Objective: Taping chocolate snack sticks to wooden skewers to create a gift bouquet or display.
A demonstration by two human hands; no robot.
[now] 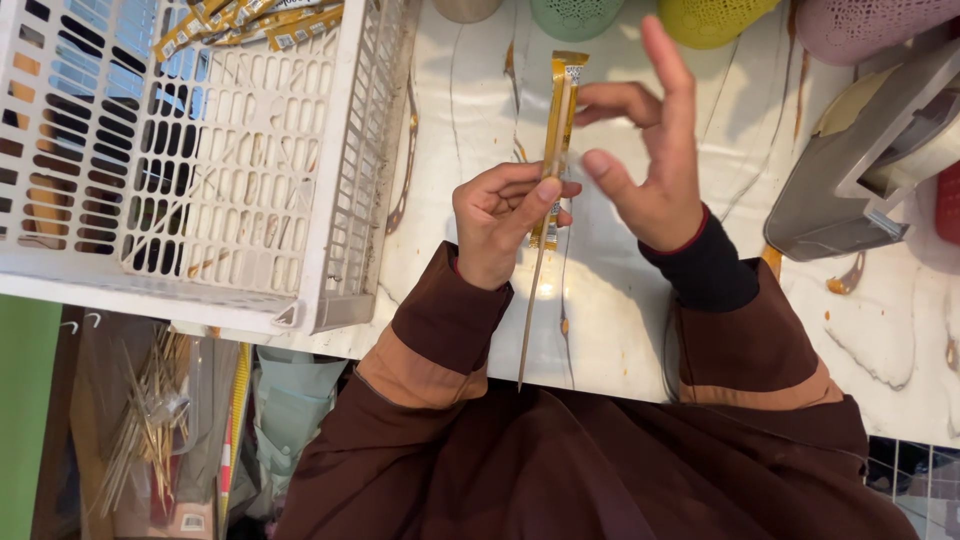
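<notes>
My left hand (497, 228) pinches a yellow sachet (556, 140) and thin wooden skewer (530, 310) together over the marble table (620, 320). Right hand (650, 150) open beside it, holding nothing. Sachet's lower end hidden by my fingers

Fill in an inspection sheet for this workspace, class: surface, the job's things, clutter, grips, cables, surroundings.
Surface: white marbled table top with brown veins.
Job's things: a long yellow sachet and a thin wooden skewer, held together, skewer tip towards the person.
Clutter: white slotted basket with more yellow sachets in its far corner; grey machine at right.
Grips: left hand pinches sachet and skewer; right hand open beside the sachet, fingers spread.
Cables: nothing seen.
Surroundings: green, yellow and pink perforated tubs along the far edge; a bag of spare skewers below the table.
</notes>
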